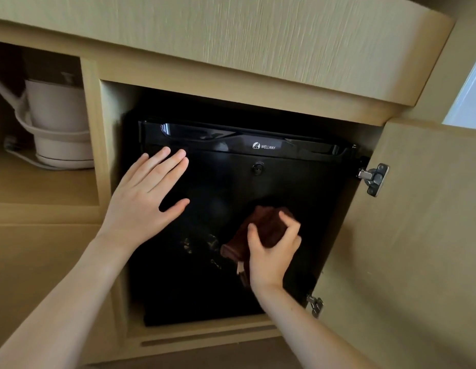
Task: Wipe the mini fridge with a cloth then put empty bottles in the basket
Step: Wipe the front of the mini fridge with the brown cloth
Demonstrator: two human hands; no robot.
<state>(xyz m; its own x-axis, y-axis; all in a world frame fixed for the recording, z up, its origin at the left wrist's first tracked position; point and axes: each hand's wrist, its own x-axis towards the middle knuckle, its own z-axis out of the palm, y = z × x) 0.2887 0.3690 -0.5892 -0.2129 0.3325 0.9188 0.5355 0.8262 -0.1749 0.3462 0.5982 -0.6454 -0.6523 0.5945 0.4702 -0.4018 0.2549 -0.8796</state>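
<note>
— Where is the mini fridge [298, 187] sitting?

— It is sitting inside a pale wooden cupboard [231, 97], filling the recess. Its black door is facing us, closed, with a round lock [258, 167] showing near the top, under the brand strip.

— And what are the hands doing?

— The left hand [143, 201] is lying flat against the upper left part of the fridge door, fingers straight and spread, thumb pointing out to the side. The right hand [271, 251] is gripping a dark brown cloth [269, 225], fingers and thumb curling round the bunched fabric, and is holding it against the lower middle of the door.

— Is all of the cloth in the fist?

— No, a folded end is hanging out below the thumb, lying against the black surface.

— What is standing around them?

— The cupboard door [418, 249] is standing open on the right, its upper metal hinge [374, 179] showing beside the fridge's corner. On the left, in the neighbouring compartment, a white kettle [58, 121] is resting on its base on a shelf [45, 187], well apart from both hands.
</note>
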